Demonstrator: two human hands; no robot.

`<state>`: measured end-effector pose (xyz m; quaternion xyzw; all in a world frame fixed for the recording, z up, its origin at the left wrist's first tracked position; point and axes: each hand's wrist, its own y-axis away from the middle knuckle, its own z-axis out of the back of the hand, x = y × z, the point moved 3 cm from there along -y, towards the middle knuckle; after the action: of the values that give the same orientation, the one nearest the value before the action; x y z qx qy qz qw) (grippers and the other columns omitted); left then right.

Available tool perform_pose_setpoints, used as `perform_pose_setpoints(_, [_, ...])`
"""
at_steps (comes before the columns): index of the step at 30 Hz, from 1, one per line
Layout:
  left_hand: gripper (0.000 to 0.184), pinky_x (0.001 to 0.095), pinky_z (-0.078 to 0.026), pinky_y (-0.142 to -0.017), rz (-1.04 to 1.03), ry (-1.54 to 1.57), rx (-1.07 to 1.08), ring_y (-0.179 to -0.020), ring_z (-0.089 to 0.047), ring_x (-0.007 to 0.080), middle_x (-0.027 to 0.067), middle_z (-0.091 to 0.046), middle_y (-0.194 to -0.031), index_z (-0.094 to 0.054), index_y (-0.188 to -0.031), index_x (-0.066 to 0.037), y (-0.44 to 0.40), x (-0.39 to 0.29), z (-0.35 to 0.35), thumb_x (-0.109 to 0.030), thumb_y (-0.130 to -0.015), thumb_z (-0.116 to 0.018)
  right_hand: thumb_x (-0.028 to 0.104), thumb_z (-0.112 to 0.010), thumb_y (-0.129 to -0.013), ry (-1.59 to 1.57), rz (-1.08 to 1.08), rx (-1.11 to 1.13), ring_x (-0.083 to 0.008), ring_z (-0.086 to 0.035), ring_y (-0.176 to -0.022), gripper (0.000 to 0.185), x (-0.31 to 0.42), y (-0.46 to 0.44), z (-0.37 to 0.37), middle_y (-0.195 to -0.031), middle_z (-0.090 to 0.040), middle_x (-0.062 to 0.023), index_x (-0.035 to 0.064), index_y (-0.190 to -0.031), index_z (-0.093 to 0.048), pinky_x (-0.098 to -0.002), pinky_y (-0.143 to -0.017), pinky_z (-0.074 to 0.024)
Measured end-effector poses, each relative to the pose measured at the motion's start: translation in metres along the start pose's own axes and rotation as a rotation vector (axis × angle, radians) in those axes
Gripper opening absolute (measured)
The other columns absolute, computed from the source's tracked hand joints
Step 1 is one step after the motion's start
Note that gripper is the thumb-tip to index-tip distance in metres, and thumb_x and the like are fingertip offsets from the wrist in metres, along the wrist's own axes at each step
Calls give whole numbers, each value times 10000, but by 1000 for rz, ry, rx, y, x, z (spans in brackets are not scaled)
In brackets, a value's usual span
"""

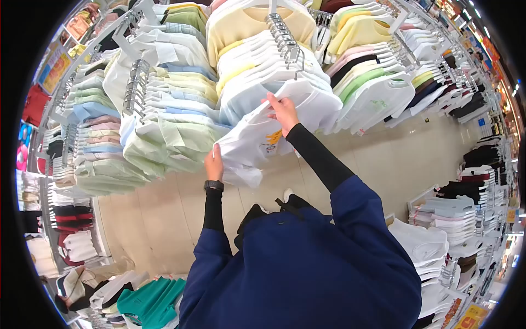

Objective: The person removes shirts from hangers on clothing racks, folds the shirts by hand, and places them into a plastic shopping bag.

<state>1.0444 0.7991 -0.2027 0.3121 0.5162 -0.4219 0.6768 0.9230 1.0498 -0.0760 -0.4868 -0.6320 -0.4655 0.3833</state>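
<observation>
A white T-shirt with an orange-yellow print hangs at the front of the middle row of hangers, spread sideways between my hands. My left hand, with a dark watch on the wrist, is closed on its left edge, the thumb pointing up. Near the neckline, my right hand pinches the fabric between thumb and fingers. Metal hanger hooks line the rail just above. Behind the T-shirt, more white, pale blue and yellow tops hang close together.
Light green shirts hang to the left, and white and green tops to the right. Tiled floor runs between the racks. Behind me stand further racks, with a teal garment at lower left and white tops at lower right.
</observation>
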Motion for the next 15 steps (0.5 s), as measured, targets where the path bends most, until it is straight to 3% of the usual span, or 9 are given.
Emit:
perform_pose_setpoints(6, [555, 435, -463, -772, 38, -233, -97, -839, -618, 420, 292, -652, -895, -640, -1036, 64, -14, 54, 31, -455, -975, -454, 351, -541, -976, -270, -20, 140, -228, -638, -990, 374, 4, 1, -26, -1071, -609, -133, -7, -1082, -533, -369, -816, -554])
perform_pose_setpoints(10, [512, 451, -464, -749, -29, -294, 42, -850, -611, 440, 281, -642, -876, -655, -973, 46, 0, 14, 18, -424, -984, -454, 329, -456, -1012, -460, -116, 205, -289, -625, -1056, 405, 22, 12, -52, -1107, -588, -168, -47, -1161, -466, -421, -855, -557])
perform_pose_setpoints(12, [469, 477, -469, -716, -159, -325, 212, -804, -603, 453, 273, -633, -834, -659, -936, 18, 2, -31, -13, -397, -993, -448, 309, -397, -1032, -512, -155, 230, -300, -606, -1104, 403, 28, 14, -61, -1110, -597, -166, -46, -1220, -427, -436, -880, -546])
perform_pose_setpoints(14, [422, 505, -469, -687, -403, -395, 289, -774, -599, 460, 258, -635, -818, -662, -937, -13, 2, -36, -62, -379, -988, -458, 316, -393, -1033, -524, -158, 265, -295, -605, -1102, 415, 24, 5, -66, -1122, -602, -169, -47, -1230, -427, -439, -893, -539])
perform_pose_setpoints(15, [412, 508, -469, -684, -409, -453, 348, -779, -601, 458, 255, -637, -826, -664, -944, -20, 2, -37, -82, -378, -983, -465, 319, -391, -1034, -528, -157, 283, -292, -605, -1101, 420, 22, 0, -66, -1128, -605, -170, -48, -1235, -427, -440, -900, -536])
